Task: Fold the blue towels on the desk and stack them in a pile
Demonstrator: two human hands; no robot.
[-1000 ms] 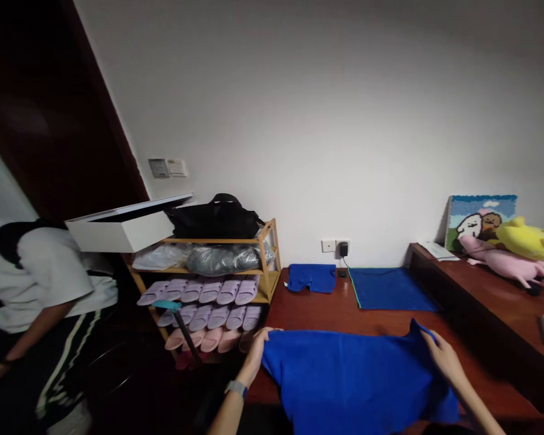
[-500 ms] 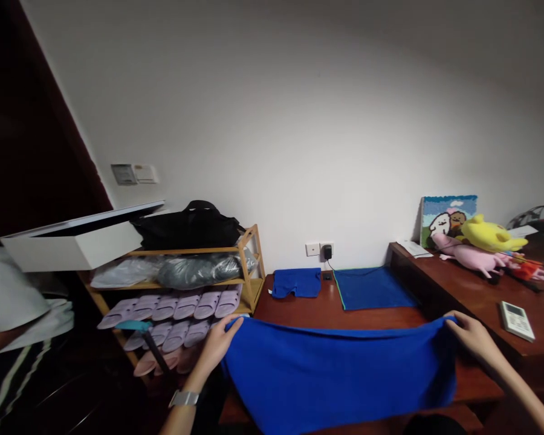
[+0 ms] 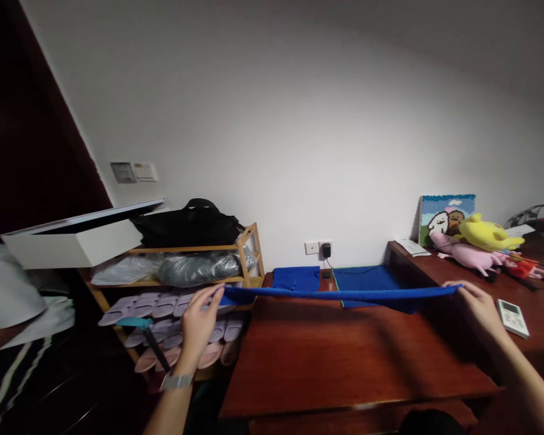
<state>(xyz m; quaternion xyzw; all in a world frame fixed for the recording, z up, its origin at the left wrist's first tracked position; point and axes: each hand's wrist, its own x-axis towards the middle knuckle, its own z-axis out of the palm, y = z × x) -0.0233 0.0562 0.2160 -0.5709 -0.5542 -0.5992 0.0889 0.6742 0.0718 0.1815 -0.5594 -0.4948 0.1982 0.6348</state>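
Observation:
A blue cloth (image 3: pixel 335 295) is stretched between my two hands above the brown wooden table (image 3: pixel 344 356), seen almost edge-on as a thin band. My left hand (image 3: pixel 202 317) pinches its left corner, beside the shoe rack. At the opposite corner my right hand (image 3: pixel 478 308) is closed on the cloth, near the raised right-hand surface. Behind the cloth, a folded blue cloth (image 3: pixel 296 278) lies at the back left of the table. A flat blue cloth with a green edge (image 3: pixel 367 279) lies at the back right, partly covered from view.
A wooden rack (image 3: pixel 249 238) holds several slippers (image 3: pixel 140 307), a black bag (image 3: pixel 188 226) and a white box (image 3: pixel 81 241). On the right surface are plush toys (image 3: pixel 489 232), a picture (image 3: pixel 444 214) and a remote control (image 3: pixel 512 318). A person's white clothing (image 3: pixel 9 290) shows at left.
Both hands have risen with the blue cloth. Its body, hanging toward me before, has swung up and away, so the tabletop beneath now shows.

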